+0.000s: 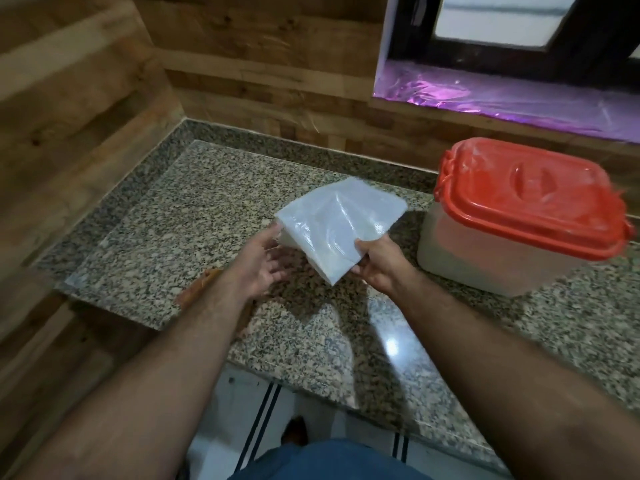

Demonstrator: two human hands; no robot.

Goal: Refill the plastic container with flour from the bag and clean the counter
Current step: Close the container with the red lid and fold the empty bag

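A white plastic flour bag (341,226) is held tilted just above the granite counter (173,230). My right hand (377,265) grips its near right corner, thumb on top. My left hand (263,261) is at the bag's left edge, palm up and fingers spread, its fingertips touching or just short of the bag. To the right stands the translucent plastic container (485,258), closed by a red lid (526,199) with side clips. It appears partly filled with something pale.
Wood-panelled walls close the counter at the back and left. A window ledge with purple film (502,98) lies behind the container. A brown object (201,289) shows under my left wrist. The counter's front edge drops to a tiled floor (242,403).
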